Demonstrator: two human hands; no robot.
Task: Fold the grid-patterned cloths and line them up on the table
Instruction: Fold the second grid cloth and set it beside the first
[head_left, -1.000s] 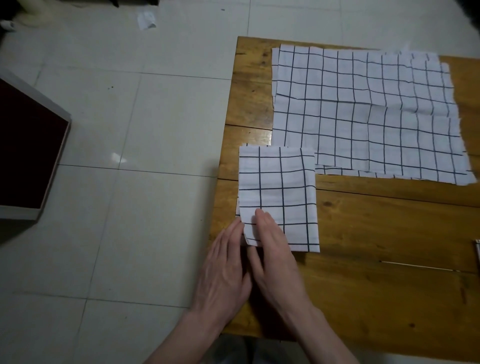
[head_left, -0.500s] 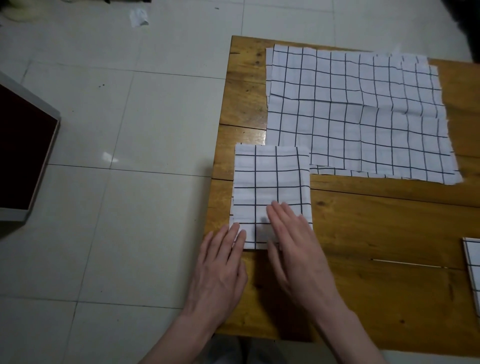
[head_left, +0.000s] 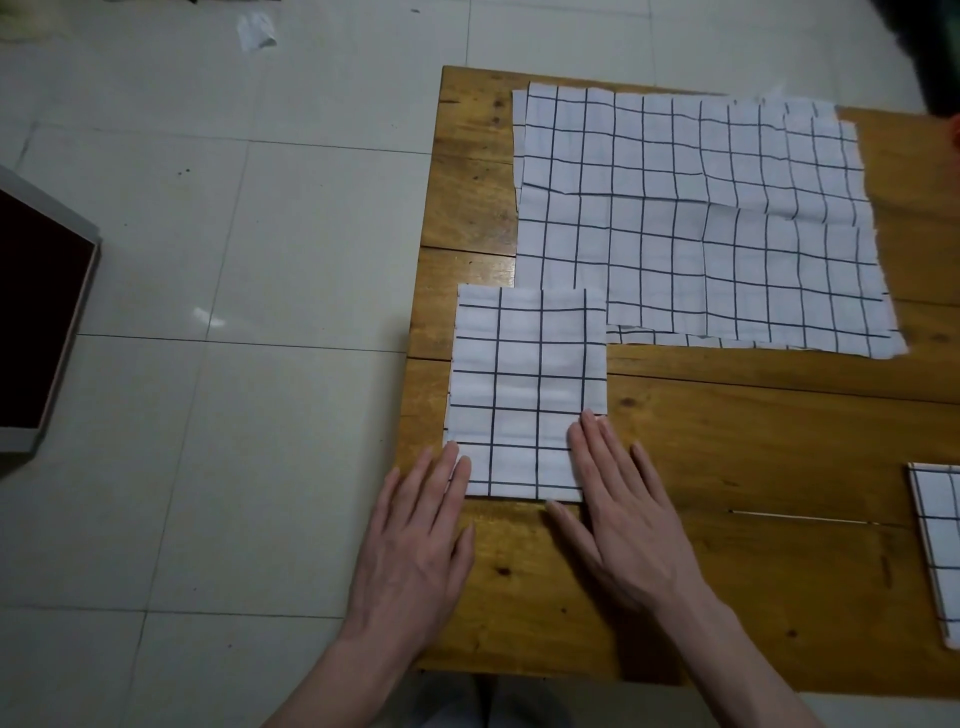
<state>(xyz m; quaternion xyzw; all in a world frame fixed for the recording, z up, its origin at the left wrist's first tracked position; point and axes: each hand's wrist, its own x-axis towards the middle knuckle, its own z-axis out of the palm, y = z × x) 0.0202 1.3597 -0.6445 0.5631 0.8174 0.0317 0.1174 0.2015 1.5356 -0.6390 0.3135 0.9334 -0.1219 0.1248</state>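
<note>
A folded white cloth with a black grid (head_left: 524, 389) lies near the left edge of the wooden table (head_left: 727, 467). My left hand (head_left: 415, 540) lies flat, its fingertips on the cloth's near left corner. My right hand (head_left: 623, 514) lies flat too, fingers pressing the near right corner. Behind it several unfolded grid cloths (head_left: 696, 218) lie spread in a stack across the far half of the table. Another folded grid cloth (head_left: 940, 545) shows at the right edge of the view, partly cut off.
Pale floor tiles (head_left: 234, 234) surround the table on the left. A dark panel with a light frame (head_left: 36, 322) stands on the floor at far left. A scrap of paper (head_left: 254, 31) lies on the floor at the top.
My right hand has slid from the middle of the folded cloth's near edge to its right corner. My left hand stays at the left corner. The view has shifted right, revealing another folded cloth.
</note>
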